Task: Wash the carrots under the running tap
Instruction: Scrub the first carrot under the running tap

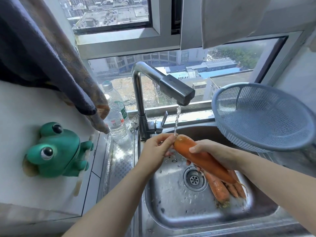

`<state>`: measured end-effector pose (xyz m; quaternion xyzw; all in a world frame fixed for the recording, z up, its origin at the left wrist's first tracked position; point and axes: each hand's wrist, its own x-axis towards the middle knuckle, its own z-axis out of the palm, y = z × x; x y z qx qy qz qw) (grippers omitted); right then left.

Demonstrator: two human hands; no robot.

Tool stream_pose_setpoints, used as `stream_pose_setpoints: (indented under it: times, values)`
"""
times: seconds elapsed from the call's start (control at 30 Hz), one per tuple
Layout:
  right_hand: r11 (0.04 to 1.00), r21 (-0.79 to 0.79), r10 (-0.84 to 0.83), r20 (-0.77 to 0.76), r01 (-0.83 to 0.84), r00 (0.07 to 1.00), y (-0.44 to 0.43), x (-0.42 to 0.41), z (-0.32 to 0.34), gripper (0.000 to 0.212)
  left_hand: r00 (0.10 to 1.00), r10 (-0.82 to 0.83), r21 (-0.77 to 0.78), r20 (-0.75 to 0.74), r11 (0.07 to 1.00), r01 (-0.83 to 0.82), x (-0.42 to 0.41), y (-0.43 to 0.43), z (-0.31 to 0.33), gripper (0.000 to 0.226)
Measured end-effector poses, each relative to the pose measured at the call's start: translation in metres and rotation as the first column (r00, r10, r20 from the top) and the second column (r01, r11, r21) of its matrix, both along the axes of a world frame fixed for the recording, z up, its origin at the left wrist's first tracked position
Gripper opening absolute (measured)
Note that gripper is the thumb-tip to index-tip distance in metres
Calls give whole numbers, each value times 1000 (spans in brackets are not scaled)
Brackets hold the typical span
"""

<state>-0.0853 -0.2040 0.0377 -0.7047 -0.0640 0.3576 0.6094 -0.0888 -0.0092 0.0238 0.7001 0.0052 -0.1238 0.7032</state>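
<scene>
A large orange carrot [201,158] is held over the steel sink [171,212], its thick end under the thin stream from the tap [177,93]. My right hand [215,153] grips the carrot around its middle. My left hand [157,147] has its fingertips curled on the carrot's thick end, where the water lands. Several more carrots [222,187] lie in the basin to the right of the drain [194,179], partly hidden under the held one.
A blue plastic colander [263,117] stands tilted on the sink's right edge. Two clear water bottles [116,120] stand left of the tap. A green frog holder [56,151] is fixed to the left wall. Towels [51,53] hang at upper left.
</scene>
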Motion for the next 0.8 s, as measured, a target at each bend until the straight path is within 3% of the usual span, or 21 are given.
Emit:
stream_pose_setpoints:
  times: [0.13, 0.33, 0.43, 0.53, 0.67, 0.8]
  values:
    - [999, -52, -2, -6, 1, 1000, -1, -4, -3, 74, 994, 105, 6, -6, 994, -105, 1, -2, -2, 23]
    - [999, 32, 17, -89, -14, 996, -5, -5, -10, 59, 987, 114, 72, -115, 992, -106, 1, -1, 1, 36]
    - [999, 23, -33, -177, 38, 984, -7, -3, -18, 57, 990, 61, 167, -128, 985, -40, 0, -5, -1, 16]
    - [998, 14, -54, -270, 60, 961, -11, -5, -15, 56, 986, -36, 222, -165, 972, 73, 1, -13, 0, 28]
    - [977, 120, -131, -321, 178, 938, -13, -7, -8, 52, 947, -14, 136, -320, 989, 61, 4, -26, 8, 29]
    - [967, 167, -122, -360, 193, 925, -5, -10, -8, 50, 820, -57, -140, -570, 990, -28, 10, -39, 8, 51]
